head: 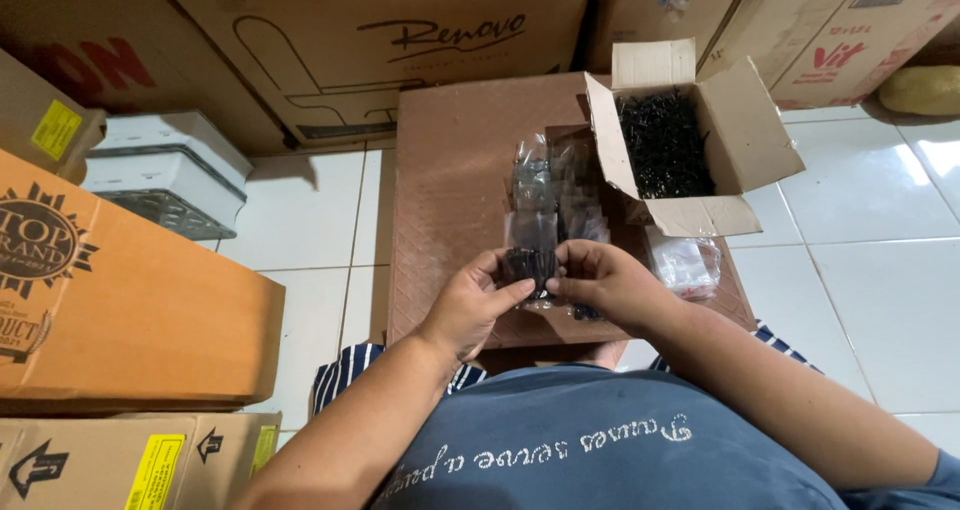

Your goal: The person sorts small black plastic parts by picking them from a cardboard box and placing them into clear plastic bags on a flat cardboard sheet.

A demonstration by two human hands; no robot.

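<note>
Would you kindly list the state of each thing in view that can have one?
Small cardboard box: flaps open, filled with black screws.
Small clear bag: holds black screws, gripped by both hands.
Left hand: closed on the bag.
Right hand: closed on the bag.
Filled bags: lying in a row on the brown board.

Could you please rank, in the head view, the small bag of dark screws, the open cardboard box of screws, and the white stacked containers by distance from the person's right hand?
From the right hand:
1. Small bag of dark screws, pinched at its fingertips, just to the left.
2. Open cardboard box of screws, up and slightly right on the brown board.
3. White stacked containers, far left on the floor.
</note>
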